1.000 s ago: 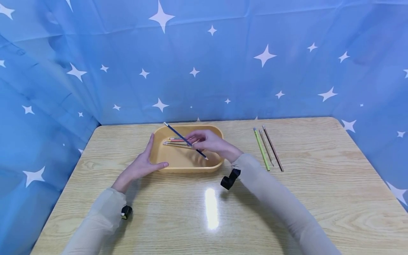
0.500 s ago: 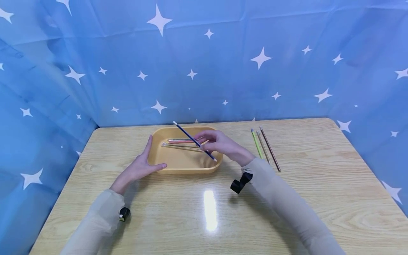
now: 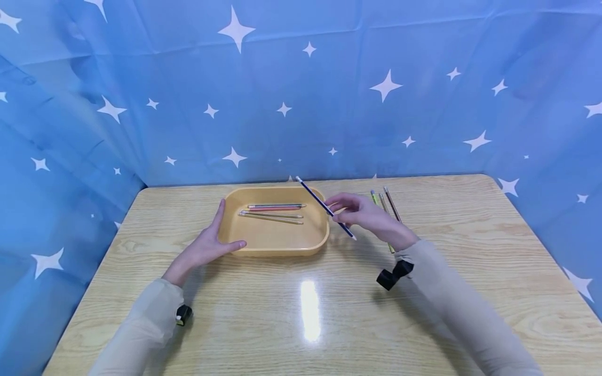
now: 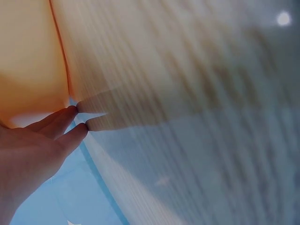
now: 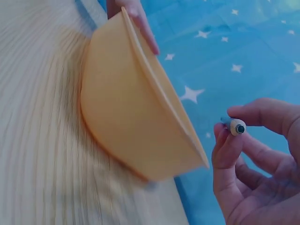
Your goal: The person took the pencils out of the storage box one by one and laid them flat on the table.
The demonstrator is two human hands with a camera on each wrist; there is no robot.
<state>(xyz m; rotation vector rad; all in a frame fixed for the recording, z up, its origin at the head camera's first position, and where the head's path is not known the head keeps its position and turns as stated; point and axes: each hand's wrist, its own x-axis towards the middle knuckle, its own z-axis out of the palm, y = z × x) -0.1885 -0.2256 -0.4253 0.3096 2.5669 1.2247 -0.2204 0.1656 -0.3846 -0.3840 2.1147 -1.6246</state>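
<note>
A dark blue pencil [image 3: 316, 197] is pinched between the thumb and fingers of my right hand [image 3: 362, 213], slanting above the right rim of a yellow-orange tray [image 3: 277, 251]. In the right wrist view the pencil [image 5: 236, 126] points its tip at the camera, beside the tray's outer wall [image 5: 126, 98]. My left hand [image 3: 207, 246] rests against the tray's left front corner, its fingers and thumb spread straight. Seen from the left wrist, the fingers [image 4: 63, 129] of that hand lie along the outer wall. Inside the tray lie several pencils [image 3: 275, 214], some reddish, dark and gold.
Right of the tray, a green pencil [image 3: 373, 197], a gold pencil [image 3: 383, 202] and a dark brown pencil [image 3: 392, 203] lie on the wooden table [image 3: 235, 308], partly hidden by my right hand and arm. A blue star-patterned cloth [image 3: 301, 104] hangs behind.
My right hand has carried the dark blue pencil rightward, from over the tray's inside to its right rim, uncovering the pencils in the tray. My left hand has stayed at the tray's corner.
</note>
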